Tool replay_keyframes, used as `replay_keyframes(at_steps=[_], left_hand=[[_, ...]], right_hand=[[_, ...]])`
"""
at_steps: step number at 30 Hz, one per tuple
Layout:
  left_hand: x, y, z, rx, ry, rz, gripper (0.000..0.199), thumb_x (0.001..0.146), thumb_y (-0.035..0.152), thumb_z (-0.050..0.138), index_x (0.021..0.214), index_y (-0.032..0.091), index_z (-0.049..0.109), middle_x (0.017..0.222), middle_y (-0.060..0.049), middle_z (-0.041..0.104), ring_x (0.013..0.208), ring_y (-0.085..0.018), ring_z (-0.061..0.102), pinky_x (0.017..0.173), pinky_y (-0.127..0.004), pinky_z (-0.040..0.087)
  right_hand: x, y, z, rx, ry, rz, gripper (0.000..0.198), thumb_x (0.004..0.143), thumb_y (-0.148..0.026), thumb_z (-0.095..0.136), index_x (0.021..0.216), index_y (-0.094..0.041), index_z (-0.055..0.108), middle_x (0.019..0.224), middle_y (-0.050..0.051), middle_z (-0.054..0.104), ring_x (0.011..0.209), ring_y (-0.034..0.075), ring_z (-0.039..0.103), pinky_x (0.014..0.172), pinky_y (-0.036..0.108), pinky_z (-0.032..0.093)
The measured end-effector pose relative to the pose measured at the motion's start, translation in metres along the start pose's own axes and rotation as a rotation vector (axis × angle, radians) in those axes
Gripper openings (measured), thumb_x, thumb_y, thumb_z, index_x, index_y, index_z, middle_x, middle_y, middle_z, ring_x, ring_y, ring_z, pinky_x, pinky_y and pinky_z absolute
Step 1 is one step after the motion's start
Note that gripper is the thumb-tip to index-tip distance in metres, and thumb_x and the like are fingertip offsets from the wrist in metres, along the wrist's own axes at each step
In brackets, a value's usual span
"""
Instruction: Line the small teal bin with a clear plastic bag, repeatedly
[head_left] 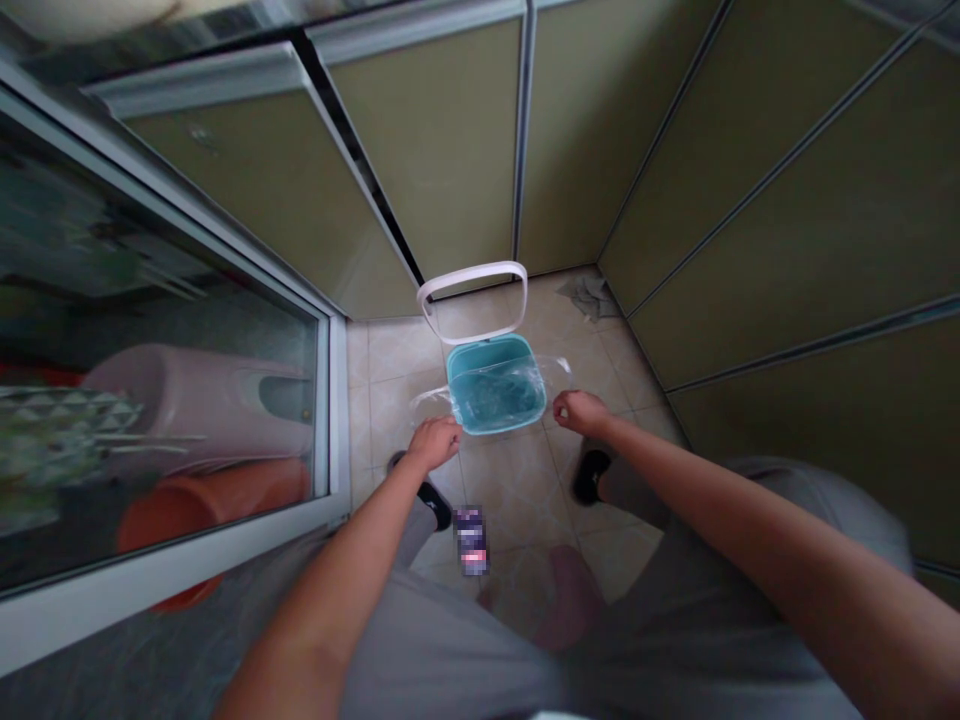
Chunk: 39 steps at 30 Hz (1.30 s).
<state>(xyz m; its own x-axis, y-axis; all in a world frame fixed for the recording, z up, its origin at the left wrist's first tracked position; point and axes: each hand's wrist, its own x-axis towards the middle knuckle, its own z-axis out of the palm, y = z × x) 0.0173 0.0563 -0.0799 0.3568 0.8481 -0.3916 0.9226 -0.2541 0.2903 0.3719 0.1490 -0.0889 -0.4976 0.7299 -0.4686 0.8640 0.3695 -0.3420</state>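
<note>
A teal trash bin (495,425) stands upright on the floor in front of me. Its white ring-shaped rim (472,272) is tilted up at the far side. A clear plastic bag (499,385) lies across the bin's mouth, part of it inside and loose flaps out past both sides. My left hand (435,443) is closed at the bin's near left corner, gripping the bag's edge. On the other side, my right hand (581,412) is closed with curled fingertips at the bag's right flap, just beside the bin. The exact pinch points are too small to make out.
Cabinet doors (427,150) rise behind the bin, and more panels (810,200) line the right. A glass door (326,400) is at left, with an orange bucket (172,515) behind it. A grey cloth (592,297) lies in the corner; a blurred purple package (471,540) lies between my feet.
</note>
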Motion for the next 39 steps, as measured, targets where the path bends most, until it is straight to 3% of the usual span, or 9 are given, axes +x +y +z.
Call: replay_keyframes(at_steps=[6,10,16,19,24,27,30,34,39], left_hand=[[0.004,-0.013,0.011,-0.146,0.094,-0.125,0.011,0.083,0.016,0.063,0.081,0.023,0.073,0.097,-0.004,0.070,0.094,-0.020,0.065,0.085,-0.030,0.046],[0.011,-0.027,0.021,-0.366,0.178,-0.294,0.020,0.076,0.016,0.069,0.095,0.022,0.074,0.098,-0.003,0.070,0.090,-0.017,0.064,0.082,-0.026,0.048],[0.018,-0.026,0.004,-0.618,0.452,-0.486,0.012,0.086,0.026,0.060,0.092,0.019,0.067,0.083,-0.001,0.068,0.077,-0.014,0.063,0.074,-0.023,0.047],[0.024,-0.022,-0.011,-0.544,0.519,-0.548,0.024,0.090,0.038,0.061,0.108,0.022,0.063,0.079,0.002,0.066,0.070,-0.014,0.061,0.069,-0.023,0.044],[0.051,-0.039,-0.017,-0.538,0.352,-0.622,0.062,0.090,0.046,0.066,0.145,0.025,0.048,0.087,-0.002,0.070,0.076,-0.018,0.066,0.071,-0.026,0.046],[0.068,-0.056,-0.013,-0.565,0.267,-0.631,0.043,0.091,0.040,0.068,0.130,0.025,0.064,0.090,-0.004,0.073,0.080,-0.018,0.067,0.074,-0.026,0.047],[0.080,-0.071,-0.009,-0.608,0.234,-0.625,0.019,0.088,0.033,0.071,0.103,0.023,0.075,0.090,-0.004,0.075,0.077,-0.016,0.067,0.072,-0.025,0.047],[0.089,-0.084,-0.008,-0.642,0.269,-0.603,0.010,0.086,0.027,0.071,0.091,0.021,0.077,0.089,-0.004,0.076,0.073,-0.015,0.066,0.069,-0.024,0.047],[0.106,-0.097,-0.008,-0.751,0.331,-0.569,0.012,0.088,0.024,0.065,0.086,0.016,0.074,0.080,-0.004,0.073,0.068,-0.015,0.063,0.064,-0.023,0.043]], right_hand=[[0.019,0.008,0.015,0.098,0.116,0.105,0.018,0.089,-0.031,0.064,0.095,-0.026,0.081,0.112,0.005,0.077,0.103,0.022,0.070,0.088,0.028,0.051],[0.034,0.011,0.018,0.332,0.206,0.202,0.025,0.084,-0.020,0.068,0.106,-0.024,0.080,0.116,0.004,0.078,0.106,0.022,0.071,0.090,0.029,0.053],[0.041,0.007,-0.005,0.829,0.290,0.521,0.031,0.094,-0.022,0.055,0.118,-0.012,0.071,0.104,0.012,0.078,0.073,0.018,0.076,0.058,0.023,0.052],[0.038,0.001,-0.016,0.744,0.389,0.502,0.024,0.094,-0.028,0.057,0.109,-0.014,0.070,0.093,0.010,0.077,0.062,0.016,0.073,0.056,0.022,0.049],[0.045,-0.010,-0.024,0.669,0.366,0.358,0.051,0.094,-0.023,0.055,0.144,-0.019,0.046,0.079,0.001,0.074,0.051,0.013,0.067,0.054,0.020,0.047],[0.060,-0.009,-0.029,0.663,0.259,0.374,0.062,0.098,-0.019,0.050,0.157,-0.024,0.033,0.078,0.000,0.073,0.045,0.011,0.061,0.049,0.020,0.045],[0.079,-0.003,-0.037,0.623,0.166,0.406,0.055,0.101,-0.023,0.049,0.155,-0.023,0.039,0.079,0.002,0.072,0.043,0.010,0.058,0.048,0.020,0.045],[0.101,0.005,-0.047,0.496,0.099,0.379,0.032,0.101,-0.027,0.050,0.127,-0.016,0.065,0.077,0.005,0.072,0.046,0.011,0.059,0.052,0.022,0.045],[0.122,0.012,-0.056,0.329,0.168,0.287,0.023,0.098,-0.027,0.057,0.099,-0.015,0.076,0.077,0.006,0.074,0.059,0.012,0.062,0.062,0.022,0.045]])
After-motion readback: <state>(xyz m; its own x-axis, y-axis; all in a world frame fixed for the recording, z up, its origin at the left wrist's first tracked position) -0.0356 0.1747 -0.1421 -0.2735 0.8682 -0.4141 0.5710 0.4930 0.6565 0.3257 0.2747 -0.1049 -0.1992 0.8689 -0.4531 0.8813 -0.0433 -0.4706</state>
